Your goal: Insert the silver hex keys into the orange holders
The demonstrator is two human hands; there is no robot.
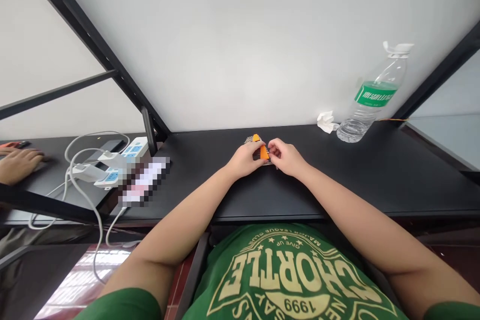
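My left hand [245,159] and my right hand [285,156] meet low over the black desk [337,180]. Between them is a small orange plastic object [264,152] with a dark part, its lower end held in my left fingers. My right fingertips pinch at its right side. A grey striped item [248,140] pokes out behind my left hand, mostly hidden, and I cannot tell what it is.
A clear plastic water bottle [369,102] with a green label lies at the back right, beside a crumpled white tissue [326,122]. On the left stand white power strips [131,152] with cables. Further left, another person's hand [18,165] rests on a lower surface.
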